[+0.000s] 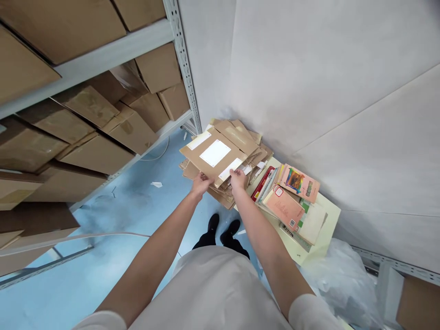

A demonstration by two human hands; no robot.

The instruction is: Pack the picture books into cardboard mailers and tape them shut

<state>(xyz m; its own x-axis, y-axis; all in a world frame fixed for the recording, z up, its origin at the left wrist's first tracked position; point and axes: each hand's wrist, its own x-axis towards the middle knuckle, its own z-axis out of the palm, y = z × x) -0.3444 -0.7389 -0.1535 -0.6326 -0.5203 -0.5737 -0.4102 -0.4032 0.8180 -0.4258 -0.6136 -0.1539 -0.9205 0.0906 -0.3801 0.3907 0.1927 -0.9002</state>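
Now your left hand [201, 184] and right hand [238, 180] have their fingers [236, 174] pinched on the near edge of a flat cardboard sheet [220, 170], white labels [215, 153] facing up, over the cardboard pile [222, 198], beside those books [285, 206] on the pale tabletop [329, 214].

Boxes [99, 156] crowd a metal rack [117, 49], and books [283, 206] lie on a yellowish table [325, 231] beside crumpled plastic [347, 282].

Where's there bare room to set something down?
Blue floor between shelf and left hand, around a paper scrap; a table strip between books and plastic. Crowded: the table's middle, under books, and the cardboard pile by the right hand.
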